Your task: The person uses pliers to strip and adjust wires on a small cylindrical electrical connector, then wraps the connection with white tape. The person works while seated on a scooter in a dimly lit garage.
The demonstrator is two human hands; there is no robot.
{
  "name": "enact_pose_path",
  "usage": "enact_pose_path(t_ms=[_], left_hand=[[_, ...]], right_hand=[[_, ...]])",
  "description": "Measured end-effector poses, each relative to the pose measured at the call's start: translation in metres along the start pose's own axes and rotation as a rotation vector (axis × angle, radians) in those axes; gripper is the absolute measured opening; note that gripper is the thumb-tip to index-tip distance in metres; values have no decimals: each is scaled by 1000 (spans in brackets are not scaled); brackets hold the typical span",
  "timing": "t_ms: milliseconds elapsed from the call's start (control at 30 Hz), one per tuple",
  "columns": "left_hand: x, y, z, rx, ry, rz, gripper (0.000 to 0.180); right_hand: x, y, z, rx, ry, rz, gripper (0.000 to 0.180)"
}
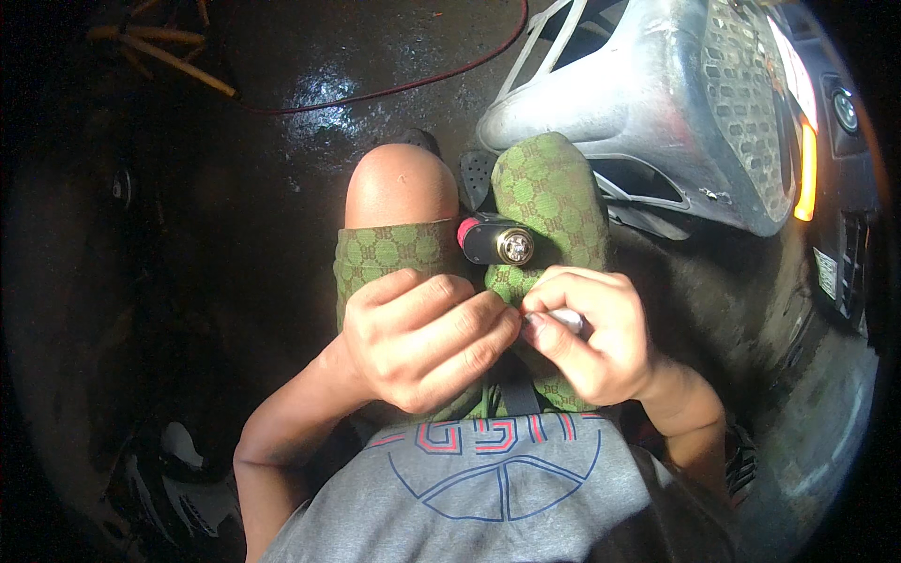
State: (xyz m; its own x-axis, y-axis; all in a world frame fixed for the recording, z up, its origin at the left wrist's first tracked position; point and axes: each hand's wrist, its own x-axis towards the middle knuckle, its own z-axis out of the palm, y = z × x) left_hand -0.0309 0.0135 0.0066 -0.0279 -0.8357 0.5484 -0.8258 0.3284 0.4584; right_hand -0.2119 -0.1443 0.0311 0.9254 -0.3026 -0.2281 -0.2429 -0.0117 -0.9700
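I sit with my knees up in green patterned shorts (554, 197). My left hand (427, 338) and my right hand (591, 328) meet over my lap, fingertips touching. The right hand pinches a small white, slim object (568, 321); most of it is hidden in the fingers. The left hand's fingers are curled, and I cannot tell what they hold. A black tool with a red end and a round metal tip (496, 242) lies between my thighs, just above both hands.
A silver-grey car bumper panel with mesh grille (657, 103) lies past my right knee. A red cable (394, 86) runs across the dark wet floor. An orange lamp (805, 169) glows at the right. Orange sticks (174, 56) lie at the top left.
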Motion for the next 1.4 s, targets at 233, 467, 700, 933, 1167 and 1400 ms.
enact_pose_path(t_ms=[233, 467, 700, 933, 1167, 1400], left_hand=[[-9, -17, -1, -208, 187, -357, 8], [-26, -26, 6, -752, 592, -818, 18], [-26, -28, 8, -725, 590, -866, 16], [-28, -30, 9, -711, 583, -854, 14], [-27, -31, 10, -681, 572, -826, 13], [-27, -31, 10, -710, 577, -857, 12]], right_hand=[[11, 6, -15, -92, 184, -93, 12], [22, 18, -19, -279, 214, -188, 3], [25, 18, -20, -373, 208, -255, 1], [25, 18, -21, -364, 193, -254, 1], [27, 15, -21, -367, 165, -266, 2], [27, 14, -19, -366, 165, -266, 3]])
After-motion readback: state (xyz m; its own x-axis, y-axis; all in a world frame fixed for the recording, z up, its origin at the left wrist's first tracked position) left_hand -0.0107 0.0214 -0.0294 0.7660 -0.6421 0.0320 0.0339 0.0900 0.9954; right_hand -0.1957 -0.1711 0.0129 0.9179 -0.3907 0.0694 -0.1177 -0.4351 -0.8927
